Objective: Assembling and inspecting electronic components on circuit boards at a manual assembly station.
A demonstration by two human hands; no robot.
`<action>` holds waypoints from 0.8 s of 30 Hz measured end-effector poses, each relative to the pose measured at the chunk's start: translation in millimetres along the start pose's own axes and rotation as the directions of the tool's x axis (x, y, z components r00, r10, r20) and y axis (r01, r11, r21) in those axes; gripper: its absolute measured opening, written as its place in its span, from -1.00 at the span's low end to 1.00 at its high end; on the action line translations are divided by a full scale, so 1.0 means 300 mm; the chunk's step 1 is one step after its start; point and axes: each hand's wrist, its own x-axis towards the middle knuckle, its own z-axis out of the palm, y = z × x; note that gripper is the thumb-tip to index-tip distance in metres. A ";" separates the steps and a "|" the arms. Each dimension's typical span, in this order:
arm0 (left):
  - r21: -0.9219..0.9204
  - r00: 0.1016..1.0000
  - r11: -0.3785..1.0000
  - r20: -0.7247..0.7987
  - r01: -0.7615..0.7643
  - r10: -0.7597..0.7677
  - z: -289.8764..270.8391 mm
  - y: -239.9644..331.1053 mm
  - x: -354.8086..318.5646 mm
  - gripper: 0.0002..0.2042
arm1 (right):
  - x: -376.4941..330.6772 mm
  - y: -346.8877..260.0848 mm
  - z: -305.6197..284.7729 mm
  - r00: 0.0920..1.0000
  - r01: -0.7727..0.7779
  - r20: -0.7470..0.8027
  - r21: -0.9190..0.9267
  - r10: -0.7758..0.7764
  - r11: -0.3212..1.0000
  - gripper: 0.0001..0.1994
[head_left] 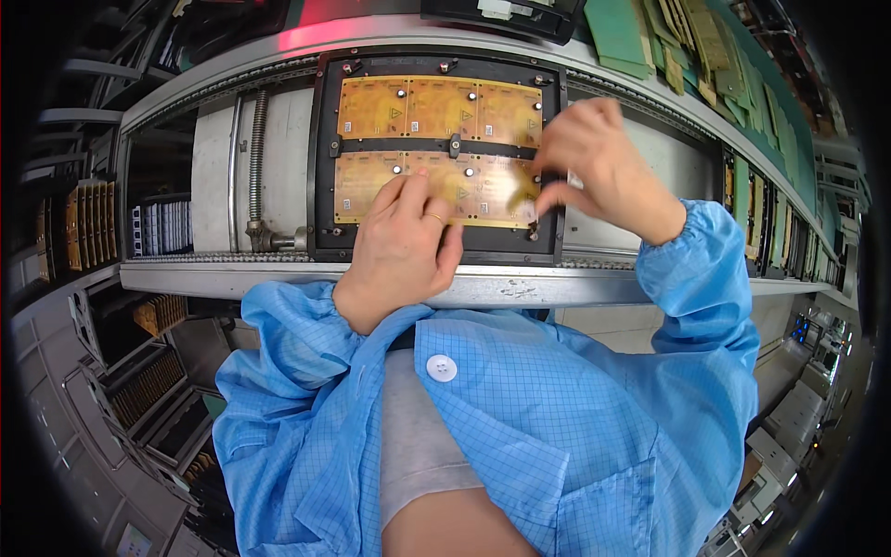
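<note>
Rails of a conveyor boxed in a black carrier frame holding two amber flexible circuit panels, with open belt on its left. Left hand lay flat, fingers extended, pressing the lower panel. Right hand hovered, fingers curled, pinching at that panel's right edge.

Two yellow-orange flexible circuit panels are seated flat in a black rectangular carrier frame on the conveyor. The upper panel is fully visible, held under a black crossbar. The lower panel is partly covered at its middle and right corner.
</note>
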 end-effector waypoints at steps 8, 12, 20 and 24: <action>0.187 0.990 0.972 0.052 -0.139 0.132 0.009 0.045 0.037 -0.50 | -0.027 0.049 0.125 0.993 -0.105 -0.074 -0.271 0.089 0.957 -0.71; 0.166 0.987 0.974 0.080 -0.151 0.140 0.021 0.048 0.037 -0.49 | -0.012 0.012 0.158 0.965 -0.246 -0.147 -0.227 0.216 0.942 -0.80; 0.073 0.993 0.991 0.038 -0.115 0.113 -0.019 0.012 0.043 -0.54 | 0.065 -0.120 0.158 0.808 -0.582 -0.215 -0.433 0.549 0.688 -0.69; -0.029 0.994 0.995 -0.051 -0.099 0.098 -0.186 -0.109 -0.008 -0.70 | 0.027 -0.187 0.068 0.788 -0.611 -0.159 -0.312 0.595 0.727 -0.87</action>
